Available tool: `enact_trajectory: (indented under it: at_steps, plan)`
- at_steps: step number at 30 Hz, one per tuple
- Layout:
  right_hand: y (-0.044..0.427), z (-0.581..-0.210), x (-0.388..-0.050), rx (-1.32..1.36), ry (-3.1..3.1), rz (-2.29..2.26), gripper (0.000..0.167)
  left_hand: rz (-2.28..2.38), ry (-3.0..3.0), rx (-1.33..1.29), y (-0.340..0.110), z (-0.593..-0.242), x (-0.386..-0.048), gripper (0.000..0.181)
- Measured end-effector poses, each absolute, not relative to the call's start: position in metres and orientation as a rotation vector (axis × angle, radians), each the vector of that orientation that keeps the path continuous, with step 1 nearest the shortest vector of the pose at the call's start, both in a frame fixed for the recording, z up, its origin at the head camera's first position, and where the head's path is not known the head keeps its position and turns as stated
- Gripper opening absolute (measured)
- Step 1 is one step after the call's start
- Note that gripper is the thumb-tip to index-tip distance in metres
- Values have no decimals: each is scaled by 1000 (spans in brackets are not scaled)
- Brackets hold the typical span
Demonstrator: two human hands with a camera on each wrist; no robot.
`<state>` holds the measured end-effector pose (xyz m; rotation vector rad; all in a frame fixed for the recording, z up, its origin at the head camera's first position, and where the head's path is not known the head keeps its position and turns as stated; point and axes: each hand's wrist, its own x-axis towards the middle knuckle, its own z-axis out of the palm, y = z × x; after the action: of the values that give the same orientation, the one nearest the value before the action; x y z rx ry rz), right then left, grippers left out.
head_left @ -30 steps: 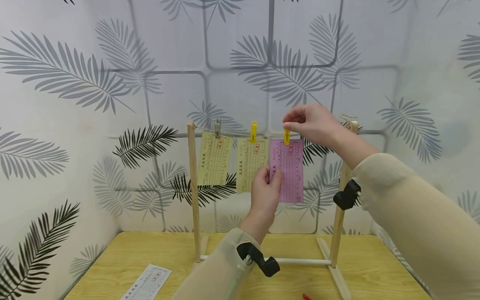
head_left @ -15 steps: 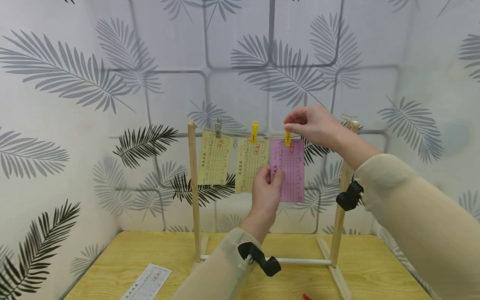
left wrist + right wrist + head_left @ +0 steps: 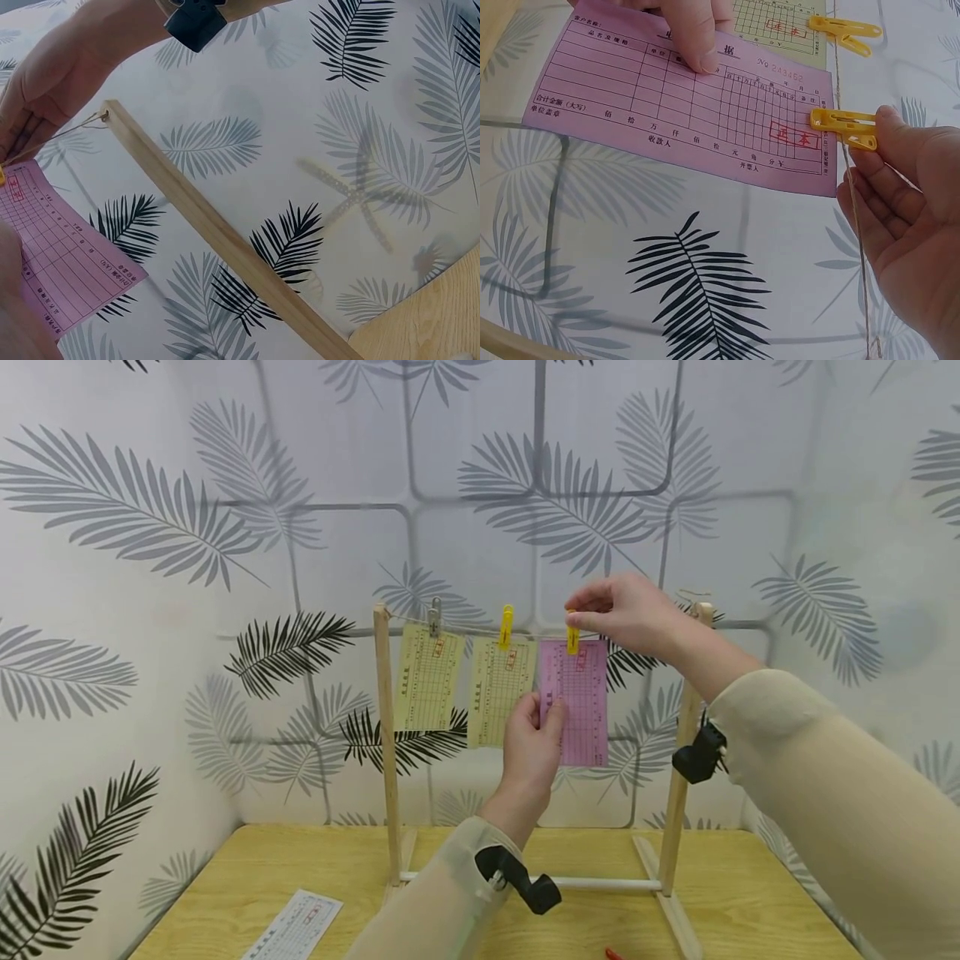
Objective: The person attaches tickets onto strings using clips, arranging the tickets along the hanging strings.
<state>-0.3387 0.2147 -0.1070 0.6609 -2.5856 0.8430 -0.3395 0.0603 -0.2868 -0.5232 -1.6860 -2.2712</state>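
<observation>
Along the top edge of the pink receipt form: one yellow clothespin, nose over the paper's edge at the twine. Right hand, above and to the form's right: thumb and forefinger pinching the clothespin's tail, remaining fingers bent. Left hand, at the form's left edge: thumb on the printed face, other fingers partly hidden, paper held between. Form itself: upright below the twine, stamped in red. Just left of it: pale yellow form under a second yellow clip. Farther left: another yellow slip, slightly tilted, under a grey clip. To either side: wooden posts, joined below the form by a white rod. Below and left: white receipt form, flat on the wood-grain table. Below: small red item, cut off by the view. Behind: leaf-patterned wall covering.
</observation>
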Motion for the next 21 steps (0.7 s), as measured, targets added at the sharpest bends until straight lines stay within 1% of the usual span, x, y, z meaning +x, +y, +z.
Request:
enact_trajectory:
  at_steps: [11,21]
  plan:
    - [216,-107,-338,656,-2606,886,42,-2286,-1700,-535,60,-289,-340,14]
    - [218,-108,-337,656,-2608,871,41,-2298,-1700,-516,59,-290,-341,14]
